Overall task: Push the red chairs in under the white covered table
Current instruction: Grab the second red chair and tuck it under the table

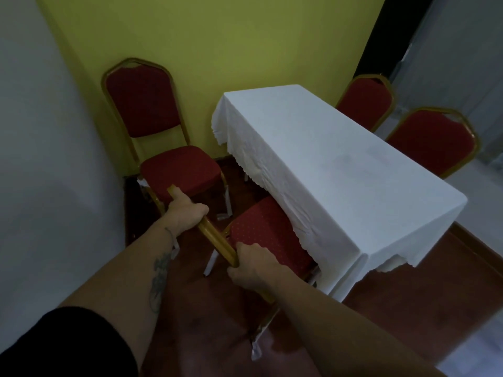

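Note:
A long table under a white cloth (321, 148) runs from the yellow wall toward me. Right below me stands a red chair with a gold frame (261, 229), its seat partly under the cloth's hanging edge. My left hand (185, 213) and my right hand (253, 270) both grip the gold top rail of its backrest. A second red chair (177, 170) stands clear of the table at the far left, by the wall. Two more red chairs (364, 100) (432, 140) sit on the table's far side, only their backs showing.
A white wall (49, 159) closes the left side and a yellow wall (217, 36) the far end. The floor is dark red-brown (408, 295). A pale floor strip and doorway lie at the right beyond the table.

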A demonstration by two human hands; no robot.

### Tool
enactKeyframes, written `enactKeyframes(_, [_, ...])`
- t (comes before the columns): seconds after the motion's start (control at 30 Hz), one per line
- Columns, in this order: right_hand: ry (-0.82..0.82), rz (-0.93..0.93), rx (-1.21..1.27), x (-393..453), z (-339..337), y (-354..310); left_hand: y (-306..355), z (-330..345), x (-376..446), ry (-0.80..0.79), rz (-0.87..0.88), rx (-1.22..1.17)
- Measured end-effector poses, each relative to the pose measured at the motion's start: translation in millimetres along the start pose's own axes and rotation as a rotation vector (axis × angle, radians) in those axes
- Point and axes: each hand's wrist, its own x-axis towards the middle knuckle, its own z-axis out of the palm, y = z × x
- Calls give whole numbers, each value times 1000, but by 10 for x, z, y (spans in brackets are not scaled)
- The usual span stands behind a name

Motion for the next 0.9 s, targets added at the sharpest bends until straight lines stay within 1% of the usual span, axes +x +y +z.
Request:
enactKeyframes(0.13, [-24,4,-20,183,-68,23,121,42,142,43,-22,-35])
enactKeyframes(0.3, [-119,-39,-54,439,-198,34,226,45,334,151,-51,-41])
enactKeyframes(0.4, [-140,-71,-54,557,-269,36,301,70,425,153,-24,-25])
enactKeyframes(0.53, [-210,-128,-44,756,-385,19,422,52,622,185,-29,-8])
enactKeyframes(0.6, [-242,-153,-23,861,-428,28,482,66,641,225,-34,28])
enactKeyframes(0.67, [-271,-165,-6,961,-444,41,519,102,651,299,-41,61])
enactKeyframes(0.77, [-249,-182,-2,1102,-461,35,626,174,730,473,-129,84])
enactKeyframes(0.8, [-235,-189,-6,1137,-475,19,664,181,770,499,-143,81])
enactKeyframes(0.9, [-229,-178,12,1268,-512,-16,736,171,963,470,-134,86])
